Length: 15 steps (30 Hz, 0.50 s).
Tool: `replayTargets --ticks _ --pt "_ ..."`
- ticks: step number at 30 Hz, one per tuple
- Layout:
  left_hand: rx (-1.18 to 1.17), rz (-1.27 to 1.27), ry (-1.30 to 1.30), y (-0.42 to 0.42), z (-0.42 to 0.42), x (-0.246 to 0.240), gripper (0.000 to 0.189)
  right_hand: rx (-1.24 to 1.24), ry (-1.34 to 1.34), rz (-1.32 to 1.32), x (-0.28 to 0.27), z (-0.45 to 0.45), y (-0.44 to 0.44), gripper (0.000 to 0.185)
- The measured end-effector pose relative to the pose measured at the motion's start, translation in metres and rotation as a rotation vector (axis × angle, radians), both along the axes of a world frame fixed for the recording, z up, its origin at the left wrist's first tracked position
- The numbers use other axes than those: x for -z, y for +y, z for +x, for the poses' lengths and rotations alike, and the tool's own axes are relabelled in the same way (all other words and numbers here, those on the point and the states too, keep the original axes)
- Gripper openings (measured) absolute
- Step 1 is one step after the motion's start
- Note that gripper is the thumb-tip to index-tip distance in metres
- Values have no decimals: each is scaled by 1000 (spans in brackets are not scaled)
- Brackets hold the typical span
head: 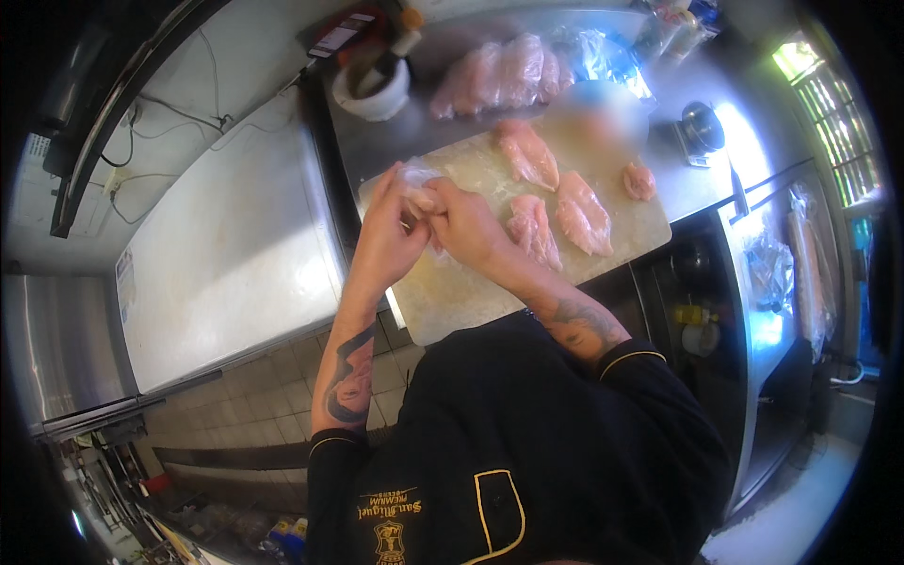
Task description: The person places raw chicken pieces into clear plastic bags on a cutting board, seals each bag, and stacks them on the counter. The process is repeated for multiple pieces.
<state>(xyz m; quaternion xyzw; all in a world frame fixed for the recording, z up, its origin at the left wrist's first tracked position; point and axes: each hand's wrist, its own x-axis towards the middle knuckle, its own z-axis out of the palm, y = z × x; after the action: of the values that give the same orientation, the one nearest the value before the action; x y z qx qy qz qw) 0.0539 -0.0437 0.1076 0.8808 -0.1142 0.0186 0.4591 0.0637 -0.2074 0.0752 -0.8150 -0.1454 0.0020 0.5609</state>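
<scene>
My left hand (397, 236) and my right hand (470, 224) meet over the left end of a worn cutting board (466, 304). Between them they grip a clear plastic wrapper (417, 175) with what looks like raw chicken inside; the fingers hide much of it. Right of my hands, raw chicken breast pieces lie on the board: one at the back (528, 157), one in the middle (585, 213) and one partly behind my right wrist (533, 229). A smaller chicken lump (639, 181) sits near the right edge.
Behind the board lies a row of plastic-wrapped chicken portions (494, 76) beside clear plastic bags (607, 56). A stone mortar (371, 90) and a phone (342, 35) are at back left. To the right stands a small scale with a black bowl (700, 128). A white worktop (233, 240) extends left.
</scene>
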Motion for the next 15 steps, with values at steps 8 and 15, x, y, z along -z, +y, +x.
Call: replayTargets --ticks 8,15 --pt "-48 -39 -28 7 0 -6 74 81 -237 -123 15 -22 10 34" --pt "-11 151 -7 1 -9 -12 66 -71 -93 -43 35 -23 11 32"
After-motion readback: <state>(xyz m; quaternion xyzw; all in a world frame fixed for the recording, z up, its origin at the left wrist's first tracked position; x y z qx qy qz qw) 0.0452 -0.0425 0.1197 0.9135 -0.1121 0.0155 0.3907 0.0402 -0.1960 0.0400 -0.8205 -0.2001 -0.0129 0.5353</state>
